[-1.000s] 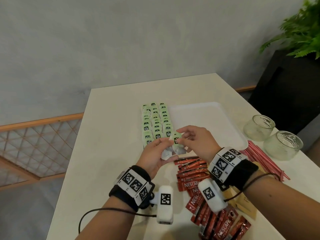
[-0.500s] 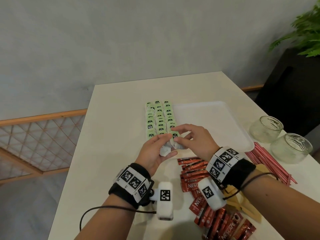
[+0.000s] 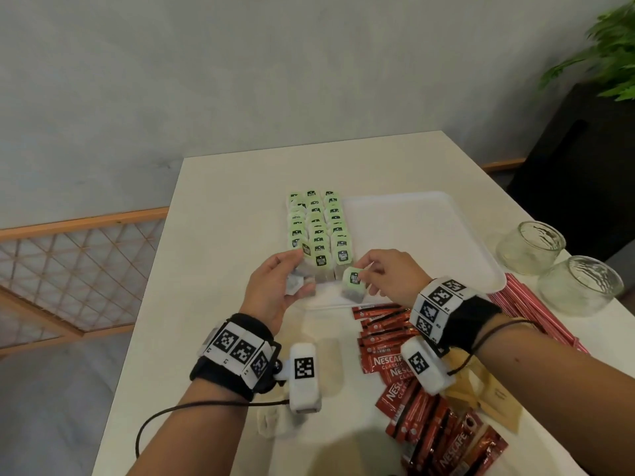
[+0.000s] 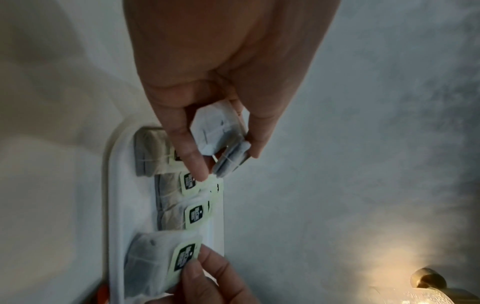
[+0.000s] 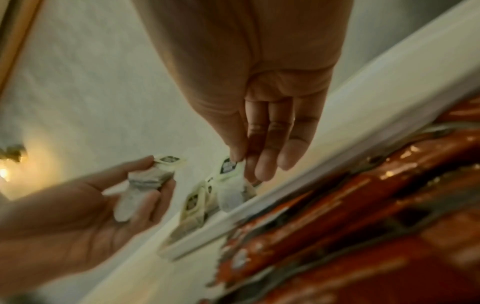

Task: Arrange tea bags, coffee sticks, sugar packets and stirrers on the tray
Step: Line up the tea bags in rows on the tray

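Observation:
Three rows of green-tagged tea bags fill the left side of the white tray. My left hand hovers at the near left corner of the tray and grips a small bundle of tea bags between thumb and fingers. My right hand pinches the green tag of one tea bag, whose pouch hangs at the tray's near edge. Red coffee sticks lie on the table just in front of the tray. Red stirrers lie to the right. Brown sugar packets lie partly under my right wrist.
Two empty glass jars stand on the table right of the tray. A few loose tea bags lie under my left wrist. A dark cabinet with a green plant is at the far right. A wooden lattice railing runs left of the table.
My hands have parted: the right hand has drawn one tea bag out of the left hand's bundle and carried it right, to the tray's near edge.

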Tool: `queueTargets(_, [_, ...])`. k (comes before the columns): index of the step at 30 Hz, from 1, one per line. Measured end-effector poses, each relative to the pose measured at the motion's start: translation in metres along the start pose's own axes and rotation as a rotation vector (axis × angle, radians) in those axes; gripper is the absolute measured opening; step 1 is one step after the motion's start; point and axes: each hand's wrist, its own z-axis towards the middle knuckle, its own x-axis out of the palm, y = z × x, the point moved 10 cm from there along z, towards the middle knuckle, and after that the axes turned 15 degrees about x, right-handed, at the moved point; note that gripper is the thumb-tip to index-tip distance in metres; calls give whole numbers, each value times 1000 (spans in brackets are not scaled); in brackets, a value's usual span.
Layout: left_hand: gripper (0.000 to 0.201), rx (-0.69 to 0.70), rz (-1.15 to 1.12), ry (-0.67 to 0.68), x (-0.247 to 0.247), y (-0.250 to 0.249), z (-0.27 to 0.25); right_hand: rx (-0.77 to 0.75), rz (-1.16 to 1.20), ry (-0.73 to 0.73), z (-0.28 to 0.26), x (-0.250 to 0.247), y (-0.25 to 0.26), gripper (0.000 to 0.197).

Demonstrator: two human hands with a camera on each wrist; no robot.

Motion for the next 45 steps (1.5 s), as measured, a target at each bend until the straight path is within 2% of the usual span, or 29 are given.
queueTargets(4, [7, 24, -10, -28, -11, -5, 4, -58, -120, -100, 8, 0, 15, 11])
queueTargets(10, [7, 16, -3, -34, -17, -3, 4, -127, -161, -115, 17, 17, 43, 11])
queueTargets(19, [11, -5, -18, -37, -22, -3, 4, -134, -198, -107, 32, 23, 57, 10])
queueTargets(23, [22, -51, -63, -30, -13, 0, 0, -153, -106, -138, 25, 12, 60, 17])
queueTargets(26, [15, -72, -32, 32, 1, 2, -4, -152, 46, -59, 14, 9, 64, 26])
queueTargets(29, [11, -74, 21, 105, 17, 2, -8, -126, 195, 65, 6, 14, 61, 19])
queueTargets(33, [18, -88, 141, 144, 23, 1, -9, -117, 257, 83, 3, 2, 50, 10])
queueTargets(36, [24, -131, 131, 136, 21, 1, -8, -71, 163, 130, 4, -4, 34, 14])
queueTargets(40, [23, -72, 180, 128, 13, -11, -2, 13, -85, 194, 5, 1, 9, 20])
queueTargets(45, [19, 55, 370, 131, 3, -27, 4, -63, -208, 14, 14, -7, 14, 11])
